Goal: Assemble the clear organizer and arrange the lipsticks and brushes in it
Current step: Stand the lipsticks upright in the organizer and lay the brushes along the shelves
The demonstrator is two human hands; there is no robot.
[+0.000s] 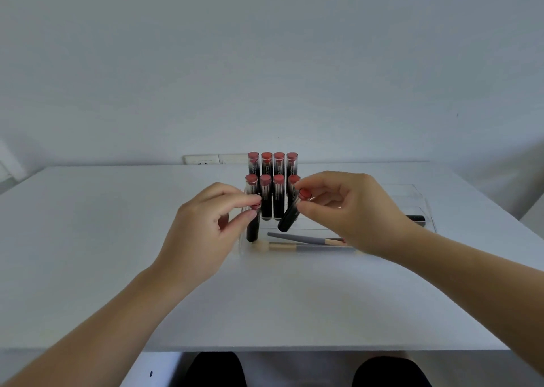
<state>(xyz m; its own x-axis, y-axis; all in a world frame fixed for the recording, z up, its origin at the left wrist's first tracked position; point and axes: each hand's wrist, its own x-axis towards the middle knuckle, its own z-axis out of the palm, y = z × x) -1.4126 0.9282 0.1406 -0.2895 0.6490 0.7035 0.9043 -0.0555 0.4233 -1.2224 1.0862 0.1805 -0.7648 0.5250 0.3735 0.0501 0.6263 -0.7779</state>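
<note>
On the white table, mid-width, toward its far edge: a clear organizer (424, 207) with lipsticks and brushes.
Organizer: transparent plastic, hard to trace; its left part holds stepped rows of lipsticks, and a clear tray section extends to the right.
Back row (272, 162): four black lipsticks with clear caps and red tops, standing upright side by side.
Middle row (272, 198): four more of the same, upright, one step lower and nearer.
Left hand (203, 233): thumb and fingertips pinch the top of an upright lipstick (253, 227) at the left end of the front row; its base sits low in the organizer.
Right hand (356, 213): thumb and forefinger pinch the red-topped end of a tilted lipstick (290, 215), its black base angled down and to the left, in front of the middle row.
Brushes (306, 243): two slim ones with grey and pale wooden handles lie flat, lengthwise, in the front tray, partly under the right hand.
Dark tube (415, 218): lies flat in the right section, mostly hidden by the right wrist.
Table (117, 239): plain white, against a white wall.
Wall sockets (203, 159): just behind the table's far edge, left of the back row.
</note>
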